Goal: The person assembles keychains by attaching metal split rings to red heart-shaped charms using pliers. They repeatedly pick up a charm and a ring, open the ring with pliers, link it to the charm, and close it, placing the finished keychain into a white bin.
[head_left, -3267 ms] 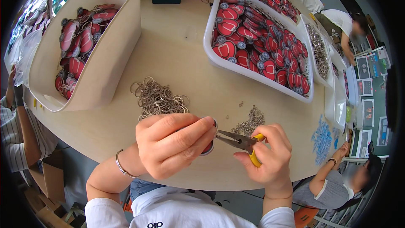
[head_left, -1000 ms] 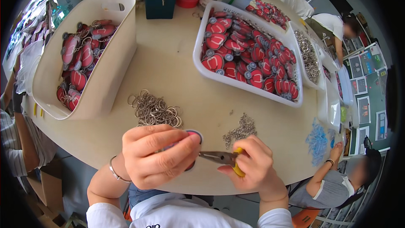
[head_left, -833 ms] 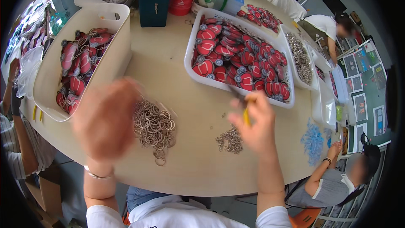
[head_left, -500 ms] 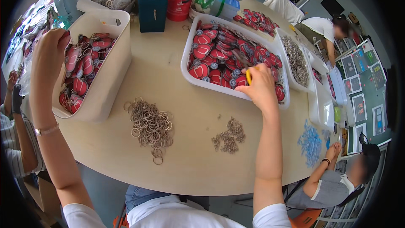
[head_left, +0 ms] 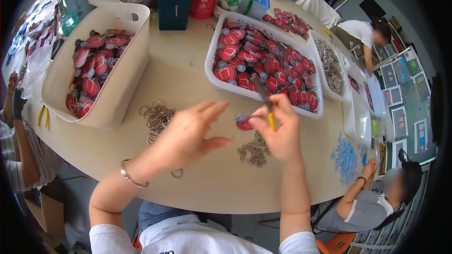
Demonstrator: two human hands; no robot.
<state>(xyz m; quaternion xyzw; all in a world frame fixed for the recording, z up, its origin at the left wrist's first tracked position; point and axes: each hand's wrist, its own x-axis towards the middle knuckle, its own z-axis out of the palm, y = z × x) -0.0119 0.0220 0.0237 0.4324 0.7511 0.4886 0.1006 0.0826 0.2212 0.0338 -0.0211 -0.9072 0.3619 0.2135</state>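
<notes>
Pliers with yellow handles [head_left: 271,121] are gripped in my right hand [head_left: 281,129], their dark jaws pointing up over the near rim of the white tray. Between the thumb and fingertip of that same hand is a red oval tag [head_left: 243,123]. My left hand [head_left: 190,129] hangs empty, fingers stretched apart, just left of the tag. It partly covers a pile of metal split rings [head_left: 156,114]. Below the right hand lies a heap of small metal links [head_left: 254,151]. The white tray [head_left: 214,79] ahead is full of similar red tags.
A deep cream bin [head_left: 123,96] of red tags stands at left. Behind are a dark green holder [head_left: 174,7] and a red cup [head_left: 201,4] of tools. Blue slips [head_left: 346,160] and a ring-filled tray [head_left: 346,91] are at right. Other people sit or stand around the table.
My left hand has come away from the cream bin to the middle, now empty and spread. My right hand has drawn back from the white tray with the pliers and a red tag.
</notes>
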